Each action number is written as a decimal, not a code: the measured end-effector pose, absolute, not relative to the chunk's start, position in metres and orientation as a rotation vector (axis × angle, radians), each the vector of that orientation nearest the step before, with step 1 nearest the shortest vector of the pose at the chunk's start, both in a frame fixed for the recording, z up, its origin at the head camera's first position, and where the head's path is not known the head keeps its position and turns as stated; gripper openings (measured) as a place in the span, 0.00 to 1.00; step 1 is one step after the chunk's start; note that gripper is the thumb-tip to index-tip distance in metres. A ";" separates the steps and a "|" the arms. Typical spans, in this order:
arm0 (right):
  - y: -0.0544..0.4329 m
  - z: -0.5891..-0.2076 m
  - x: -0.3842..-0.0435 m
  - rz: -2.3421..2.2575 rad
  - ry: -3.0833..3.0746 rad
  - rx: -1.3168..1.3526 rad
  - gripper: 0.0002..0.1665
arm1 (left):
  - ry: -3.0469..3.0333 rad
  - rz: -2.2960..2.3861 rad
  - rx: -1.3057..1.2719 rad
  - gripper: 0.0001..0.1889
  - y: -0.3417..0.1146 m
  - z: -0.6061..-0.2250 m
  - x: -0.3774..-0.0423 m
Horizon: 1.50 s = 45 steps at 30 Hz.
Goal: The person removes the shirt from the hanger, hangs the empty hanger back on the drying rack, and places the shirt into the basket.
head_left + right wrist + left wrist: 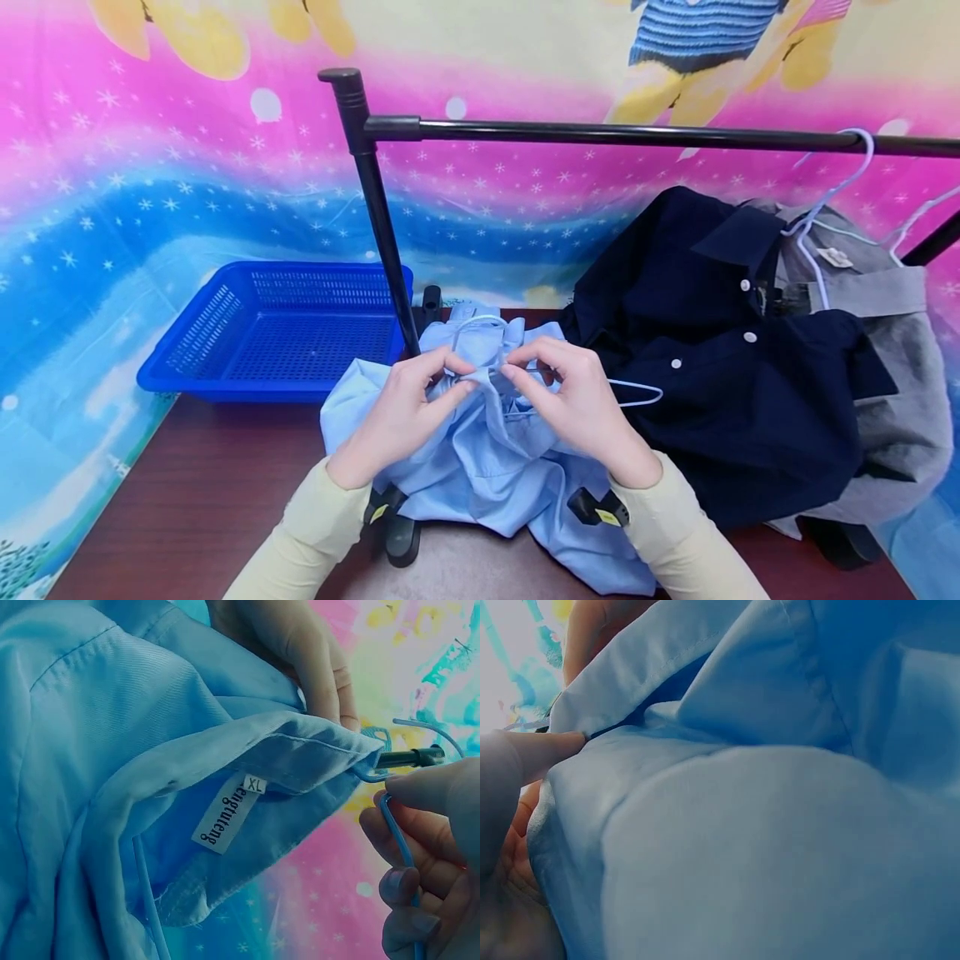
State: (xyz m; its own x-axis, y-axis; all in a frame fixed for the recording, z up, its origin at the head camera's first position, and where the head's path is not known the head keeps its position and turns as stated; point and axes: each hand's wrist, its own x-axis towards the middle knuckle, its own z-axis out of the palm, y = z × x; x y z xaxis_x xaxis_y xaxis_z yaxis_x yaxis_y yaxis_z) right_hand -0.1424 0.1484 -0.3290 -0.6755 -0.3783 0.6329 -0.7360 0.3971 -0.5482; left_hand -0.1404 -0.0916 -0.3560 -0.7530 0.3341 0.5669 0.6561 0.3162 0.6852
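A light blue shirt [480,475] lies rumpled on the counter [210,475], just to the right of the blue basket [247,387]; the left hand [408,408], also right of the basket, pinches the shirt's collar between thumb and fingers; the right hand [573,396], farther right of the basket, has thumb and fingers clamped on a pale blue hanger [637,404], part of which is inside the shirt; the right-wrist view shows a white label [225,814] inside the collar, marked XL.

A black rack post [384,233] stands at the basket's right end; its rail [600,133] runs rightward, higher than the basket; well to the basket's right, a dark navy shirt [720,417] hangs from the rail, a grey shirt [911,367] behind it; a colourful backdrop [187,150] rises behind the basket.
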 end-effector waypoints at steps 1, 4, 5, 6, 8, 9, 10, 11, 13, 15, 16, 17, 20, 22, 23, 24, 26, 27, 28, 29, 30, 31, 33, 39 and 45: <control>0.149 -0.329 -0.143 1.193 -2.250 0.947 0.06 | -2.262 -1.409 -0.889 0.05 -0.093 -0.356 -0.141; 0.154 -0.328 -0.144 1.184 -2.235 0.908 0.09 | -2.248 -1.394 -0.873 0.05 -0.096 -0.357 -0.142; 0.156 -0.327 -0.144 1.182 -2.231 0.897 0.10 | -2.247 -1.387 -0.865 0.05 -0.097 -0.357 -0.143; 0.157 -0.326 -0.144 1.176 -2.228 0.887 0.11 | -2.249 -1.383 -0.856 0.05 -0.098 -0.358 -0.143; 0.161 -0.324 -0.144 1.170 -2.223 0.878 0.12 | -2.259 -1.378 -0.845 0.06 -0.100 -0.358 -0.143; 0.163 -0.323 -0.145 1.173 -2.222 0.877 0.11 | -2.265 -1.376 -0.842 0.06 -0.101 -0.359 -0.143; 0.165 -0.321 -0.145 1.185 -2.222 0.878 0.11 | -2.271 -1.376 -0.840 0.06 -0.102 -0.359 -0.143; 0.167 -0.320 -0.145 1.198 -2.223 0.880 0.11 | -2.277 -1.376 -0.838 0.06 -0.102 -0.360 -0.143; 0.170 -0.318 -0.146 1.231 -2.229 0.878 0.10 | -2.284 -1.375 -0.834 0.06 -0.103 -0.360 -0.143; 0.173 -0.317 -0.146 1.272 -2.233 0.872 0.10 | -2.289 -1.376 -0.826 0.05 -0.104 -0.360 -0.143; 0.175 -0.316 -0.146 1.286 -2.235 0.867 0.11 | -2.290 -1.375 -0.824 0.05 -0.105 -0.360 -0.143; 0.176 -0.316 -0.146 1.288 -2.238 0.859 0.10 | -2.291 -1.374 -0.820 0.05 -0.105 -0.360 -0.143; 0.180 -0.315 -0.146 1.283 -2.247 0.830 0.10 | -2.302 -1.378 -0.804 0.05 -0.107 -0.361 -0.144; 0.183 -0.314 -0.146 1.267 -2.254 0.805 0.10 | -2.310 -1.375 -0.791 0.06 -0.109 -0.361 -0.144; 0.185 -0.314 -0.146 1.264 -2.258 0.792 0.10 | -2.315 -1.377 -0.782 0.06 -0.109 -0.362 -0.144; 0.186 -0.315 -0.147 1.262 -2.262 0.780 0.10 | -2.319 -1.377 -0.775 0.06 -0.110 -0.362 -0.144; 0.190 -0.315 -0.147 1.271 -2.263 0.760 0.09 | -2.322 -1.375 -0.767 0.06 -0.112 -0.363 -0.144; 0.191 -0.314 -0.148 1.276 -2.263 0.752 0.09 | -2.320 -1.373 -0.765 0.06 -0.113 -0.363 -0.144; 0.193 -0.314 -0.148 1.285 -2.261 0.747 0.09 | -2.320 -1.372 -0.761 0.06 -0.114 -0.363 -0.145; 0.194 -0.314 -0.149 1.292 -2.260 0.744 0.09 | -2.320 -1.369 -0.760 0.06 -0.114 -0.363 -0.145; 0.195 -0.314 -0.148 1.300 -2.259 0.742 0.09 | -2.319 -1.366 -0.761 0.06 -0.115 -0.363 -0.145; 0.196 -0.313 -0.148 1.307 -2.258 0.741 0.09 | -2.319 -1.365 -0.761 0.05 -0.115 -0.363 -0.145; 0.197 -0.312 -0.148 1.316 -2.257 0.740 0.09 | -2.319 -1.361 -0.762 0.05 -0.116 -0.363 -0.145; 0.197 -0.308 -0.146 1.347 -2.243 0.729 0.10 | -2.316 -1.353 -0.766 0.05 -0.116 -0.363 -0.145; 0.196 -0.304 -0.145 1.366 -2.234 0.766 0.10 | -2.324 -1.366 -0.770 0.05 -0.115 -0.362 -0.144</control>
State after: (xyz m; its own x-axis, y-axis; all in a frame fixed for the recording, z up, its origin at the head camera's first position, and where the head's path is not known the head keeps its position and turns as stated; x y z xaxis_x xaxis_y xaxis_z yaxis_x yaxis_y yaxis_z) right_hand -0.1449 0.1960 -0.3044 -0.7650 -0.2393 0.5979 -0.6413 0.3689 -0.6728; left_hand -0.1436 -0.1151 -0.3624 -0.7967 0.2807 0.5352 0.6042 0.3917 0.6939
